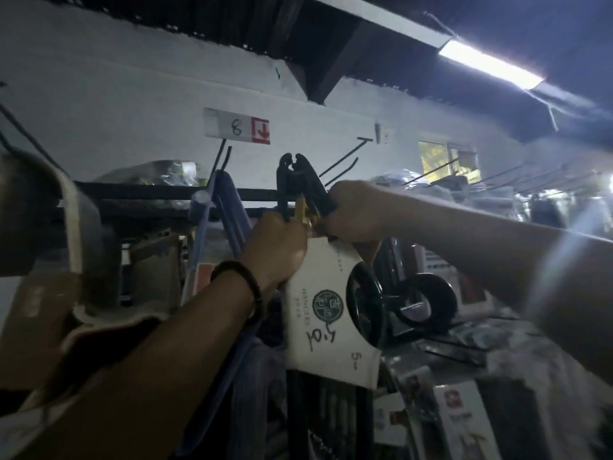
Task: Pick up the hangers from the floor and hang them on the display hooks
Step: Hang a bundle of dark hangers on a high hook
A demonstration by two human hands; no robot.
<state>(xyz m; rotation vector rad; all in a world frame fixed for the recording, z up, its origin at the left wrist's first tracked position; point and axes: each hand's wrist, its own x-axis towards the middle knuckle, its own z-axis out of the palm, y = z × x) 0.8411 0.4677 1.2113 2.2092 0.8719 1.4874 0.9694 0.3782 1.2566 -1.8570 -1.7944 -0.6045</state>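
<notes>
A bundle of black hangers with a white paper label is raised high in front of a white wall. My left hand grips the bundle from below at the label's top. My right hand grips the bundle's right side near the hook ends. The hanger hooks point up between two black wire display hooks: one to the left, one to the right. A bundle of blue hangers hangs on the left display hook.
A price tag reading 8 with a red arrow is stuck on the wall above. Black round objects and packaged goods fill the shelves at right. More wire hooks stick out along the right. A cardboard box stands at left.
</notes>
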